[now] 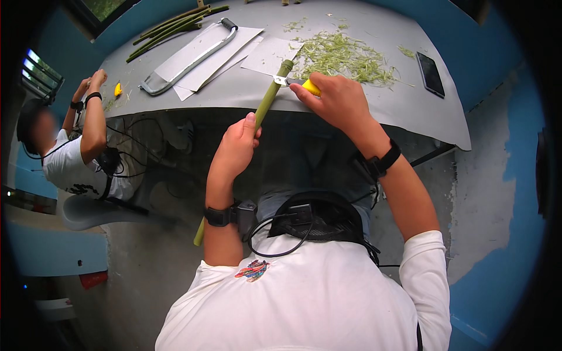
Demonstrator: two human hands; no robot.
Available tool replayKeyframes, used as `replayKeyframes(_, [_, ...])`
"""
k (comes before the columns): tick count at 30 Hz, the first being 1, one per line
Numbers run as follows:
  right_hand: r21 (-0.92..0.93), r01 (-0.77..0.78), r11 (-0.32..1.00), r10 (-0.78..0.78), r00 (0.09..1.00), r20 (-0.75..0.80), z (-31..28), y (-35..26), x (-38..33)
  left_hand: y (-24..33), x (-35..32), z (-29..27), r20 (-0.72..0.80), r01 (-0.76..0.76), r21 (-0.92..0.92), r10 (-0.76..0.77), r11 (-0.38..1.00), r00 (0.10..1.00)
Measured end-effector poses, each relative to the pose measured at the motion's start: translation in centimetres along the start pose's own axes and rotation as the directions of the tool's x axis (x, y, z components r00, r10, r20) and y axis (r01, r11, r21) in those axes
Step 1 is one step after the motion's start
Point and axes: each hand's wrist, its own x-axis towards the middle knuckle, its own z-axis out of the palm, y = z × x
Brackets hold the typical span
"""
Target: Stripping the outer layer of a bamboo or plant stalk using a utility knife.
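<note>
A long green bamboo stalk [269, 100] slants from the table edge down past my left forearm, and its lower end shows beside that arm. My left hand [237, 145] is closed round the stalk below the table edge, thumb along it. My right hand [339, 99] grips a yellow-handled utility knife [312, 88], whose metal part lies against the stalk near its top joint. Most of the handle is hidden in my fingers. Pale green shavings [348, 58] are heaped on the table just beyond my right hand.
On the grey table [430, 120] lie a hacksaw [205, 61] on white paper [246, 44], several bamboo stalks [167, 36] at the far left, and a phone [430, 74] at the right. A seated person [88, 146] works at the left, near a small yellow tool [118, 89].
</note>
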Motion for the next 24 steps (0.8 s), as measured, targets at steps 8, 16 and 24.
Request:
replayKeyframes(8, [-0.029,-0.047,0.998,0.047,0.999,0.024,0.3,0.2,0.4,0.2,-0.3,0.8,-0.134,-0.129,0.288,0.173,0.949,0.976])
replayKeyframes(16, [-0.053,-0.07,0.996,0.068,0.997,-0.03,0.6,0.1,0.0,0.0,-0.2,0.0,-0.033,-0.022,0.094,0.026,0.995,0.999])
replayKeyframes(24, [0.034,-0.013,0.999,0.012,1.0,0.025,-0.4,0.1,0.0,0.5,-0.6,1.1,-0.148,-0.151,0.321,0.207,0.935,0.967])
